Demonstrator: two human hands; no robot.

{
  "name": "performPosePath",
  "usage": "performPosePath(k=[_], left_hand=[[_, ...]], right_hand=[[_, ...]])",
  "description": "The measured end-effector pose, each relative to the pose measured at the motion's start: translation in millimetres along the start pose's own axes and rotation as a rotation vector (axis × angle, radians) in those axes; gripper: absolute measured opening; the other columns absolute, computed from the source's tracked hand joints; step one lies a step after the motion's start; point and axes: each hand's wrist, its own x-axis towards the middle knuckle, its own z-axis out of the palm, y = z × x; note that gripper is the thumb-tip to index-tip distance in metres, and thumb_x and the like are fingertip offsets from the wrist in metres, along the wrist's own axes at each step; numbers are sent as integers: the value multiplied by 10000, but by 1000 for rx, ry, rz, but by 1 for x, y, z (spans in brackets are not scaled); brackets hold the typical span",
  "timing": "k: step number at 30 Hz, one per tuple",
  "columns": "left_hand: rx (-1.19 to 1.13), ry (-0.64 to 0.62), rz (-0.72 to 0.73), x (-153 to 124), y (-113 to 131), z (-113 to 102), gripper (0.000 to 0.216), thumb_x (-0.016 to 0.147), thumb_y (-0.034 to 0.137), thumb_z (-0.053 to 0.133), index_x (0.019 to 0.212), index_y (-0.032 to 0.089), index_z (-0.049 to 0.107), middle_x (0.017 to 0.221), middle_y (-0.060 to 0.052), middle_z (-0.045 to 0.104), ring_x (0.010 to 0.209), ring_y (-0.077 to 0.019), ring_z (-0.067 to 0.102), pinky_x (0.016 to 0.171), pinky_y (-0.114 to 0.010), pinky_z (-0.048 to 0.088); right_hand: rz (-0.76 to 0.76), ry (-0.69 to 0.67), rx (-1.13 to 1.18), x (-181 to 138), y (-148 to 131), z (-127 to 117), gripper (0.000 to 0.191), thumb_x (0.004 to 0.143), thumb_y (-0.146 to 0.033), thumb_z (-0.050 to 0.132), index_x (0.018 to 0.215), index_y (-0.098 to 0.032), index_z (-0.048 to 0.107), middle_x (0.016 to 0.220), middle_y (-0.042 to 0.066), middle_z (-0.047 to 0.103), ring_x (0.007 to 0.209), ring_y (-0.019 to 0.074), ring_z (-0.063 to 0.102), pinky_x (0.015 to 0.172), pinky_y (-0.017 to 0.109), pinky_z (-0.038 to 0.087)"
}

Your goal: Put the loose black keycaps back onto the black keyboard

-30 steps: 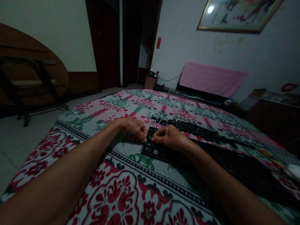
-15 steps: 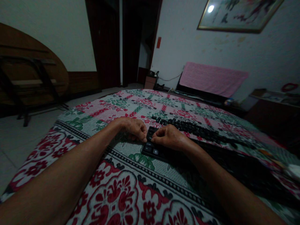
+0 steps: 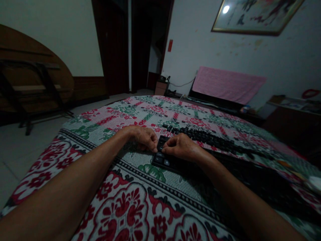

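Note:
A black keyboard (image 3: 158, 160) lies on the patterned bedspread, its left end showing a few keys and the rest running off to the right under my right arm. My left hand (image 3: 145, 138) is closed at that left end, thumb and fingertips against the keyboard's edge. Over the keys beside it, my right hand (image 3: 180, 146) is pinched, its fingertips down at the key area. Whatever sits between the fingers of either hand is too small and dark to make out. Beyond the keyboard, loose black keycaps (image 3: 208, 137) are spread in a long band.
The floral bedspread (image 3: 122, 214) covers the broad surface. At the far right edge of the bed is a white object (image 3: 314, 183). A folded round table (image 3: 35, 67) leans at the left wall. A pink cloth (image 3: 228, 84) drapes over something dark at the back.

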Motion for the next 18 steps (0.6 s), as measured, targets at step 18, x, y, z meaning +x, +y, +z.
performPosePath(k=[18], left_hand=[[-7, -11, 10, 1, -3, 0, 270, 591, 383, 627, 717, 165, 530, 585, 33, 478, 491, -72, 434, 444, -192, 354]], right_hand=[[4, 2, -19, 0, -4, 1, 248, 636, -342, 538, 692, -125, 646, 541, -4, 537, 437, 54, 390, 393, 165, 280]])
